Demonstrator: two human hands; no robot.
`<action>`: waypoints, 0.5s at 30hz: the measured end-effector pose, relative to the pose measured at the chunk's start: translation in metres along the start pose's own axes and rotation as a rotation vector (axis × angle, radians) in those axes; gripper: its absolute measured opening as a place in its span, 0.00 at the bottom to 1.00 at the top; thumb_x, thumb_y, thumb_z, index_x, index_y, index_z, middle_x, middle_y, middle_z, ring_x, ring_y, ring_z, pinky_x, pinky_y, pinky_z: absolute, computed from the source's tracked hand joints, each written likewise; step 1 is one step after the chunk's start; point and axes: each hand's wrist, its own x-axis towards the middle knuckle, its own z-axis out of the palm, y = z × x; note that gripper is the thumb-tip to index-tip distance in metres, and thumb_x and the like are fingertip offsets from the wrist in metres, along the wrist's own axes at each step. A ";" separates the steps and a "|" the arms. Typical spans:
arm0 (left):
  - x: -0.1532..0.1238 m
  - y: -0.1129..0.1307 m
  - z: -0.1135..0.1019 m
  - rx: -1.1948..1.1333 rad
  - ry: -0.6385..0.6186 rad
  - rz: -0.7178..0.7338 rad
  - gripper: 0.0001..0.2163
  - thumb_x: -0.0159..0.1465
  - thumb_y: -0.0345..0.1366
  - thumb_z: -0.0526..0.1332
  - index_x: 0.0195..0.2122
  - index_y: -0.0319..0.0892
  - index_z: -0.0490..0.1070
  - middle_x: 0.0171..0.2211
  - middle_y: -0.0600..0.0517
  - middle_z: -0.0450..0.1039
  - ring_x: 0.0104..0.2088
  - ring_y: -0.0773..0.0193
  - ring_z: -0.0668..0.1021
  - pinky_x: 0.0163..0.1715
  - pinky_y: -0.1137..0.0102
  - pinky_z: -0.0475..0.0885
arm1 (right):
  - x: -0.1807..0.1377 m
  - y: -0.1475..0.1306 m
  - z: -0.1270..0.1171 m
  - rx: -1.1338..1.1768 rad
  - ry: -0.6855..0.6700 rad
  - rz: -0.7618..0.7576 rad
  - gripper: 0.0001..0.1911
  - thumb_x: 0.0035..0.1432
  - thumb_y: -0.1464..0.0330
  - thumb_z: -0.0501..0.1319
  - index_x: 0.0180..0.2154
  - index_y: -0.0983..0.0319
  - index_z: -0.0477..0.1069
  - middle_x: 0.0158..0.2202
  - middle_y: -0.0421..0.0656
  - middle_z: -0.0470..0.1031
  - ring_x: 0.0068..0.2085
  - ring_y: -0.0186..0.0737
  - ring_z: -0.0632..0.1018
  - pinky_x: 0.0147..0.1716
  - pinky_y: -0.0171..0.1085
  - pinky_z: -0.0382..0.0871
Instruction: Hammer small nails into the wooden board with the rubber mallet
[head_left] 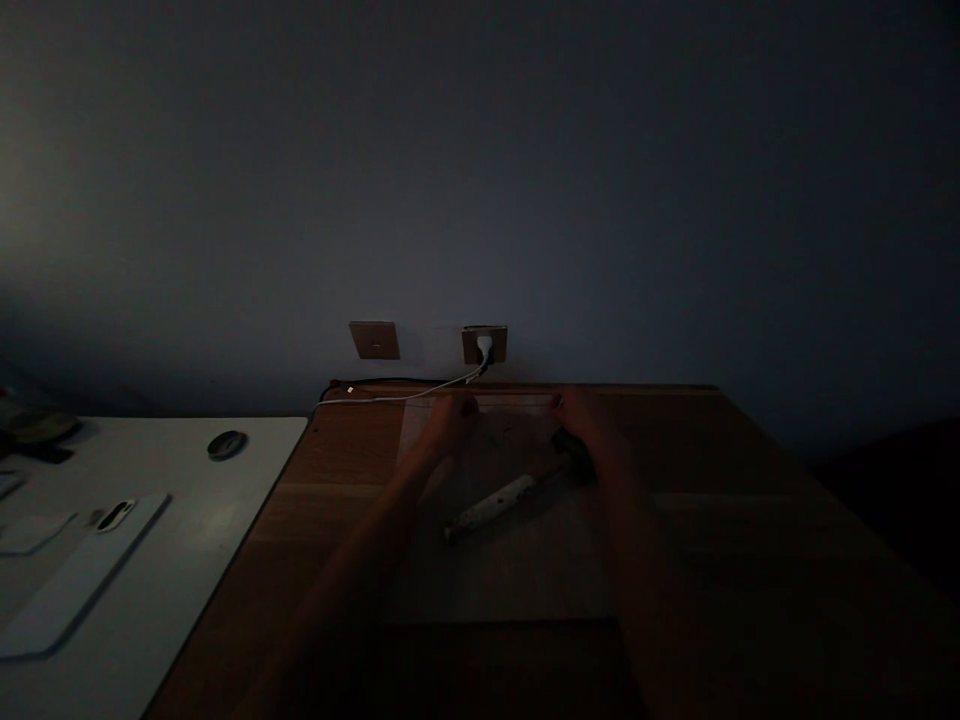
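Observation:
In dim light, my left hand (452,415) is over the far edge of a pale, thin sheet (510,590), its fingers curled closed. My right hand (579,418) is closed too, a short way to the right along that same edge. A faint light strip runs between the two hands; whether they pinch it or something smaller is too dark to see. Below them a hammer (491,507) lies slantwise on the sheet. Its light handle points to the near left, and its dark head is close to my right wrist, partly hidden.
The wooden table (322,540) stands against the wall. A white plug (484,346) sits in a wall socket, its cable (390,399) running left along the back edge. On the white table (225,520) are a roll of tape (227,445) and a long pale board-like thing (82,580).

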 end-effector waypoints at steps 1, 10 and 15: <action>0.000 0.000 -0.001 -0.012 -0.039 0.034 0.07 0.58 0.25 0.63 0.36 0.37 0.79 0.34 0.48 0.81 0.34 0.62 0.79 0.36 0.72 0.70 | 0.001 0.000 0.000 0.009 0.006 0.007 0.11 0.58 0.76 0.59 0.39 0.62 0.79 0.41 0.53 0.82 0.42 0.45 0.81 0.41 0.38 0.68; -0.004 0.002 -0.008 -0.070 -0.286 0.220 0.10 0.60 0.23 0.61 0.41 0.38 0.78 0.38 0.48 0.81 0.36 0.62 0.81 0.36 0.72 0.71 | -0.009 -0.024 -0.019 0.252 -0.181 -0.228 0.18 0.57 0.74 0.64 0.50 0.59 0.74 0.42 0.44 0.83 0.42 0.40 0.82 0.39 0.33 0.72; -0.007 0.000 -0.031 -0.093 -0.303 0.166 0.12 0.64 0.35 0.64 0.48 0.40 0.76 0.39 0.47 0.81 0.36 0.62 0.82 0.35 0.71 0.74 | -0.017 -0.040 -0.021 0.384 -0.276 -0.283 0.20 0.59 0.70 0.65 0.54 0.60 0.72 0.46 0.47 0.83 0.43 0.43 0.82 0.41 0.38 0.75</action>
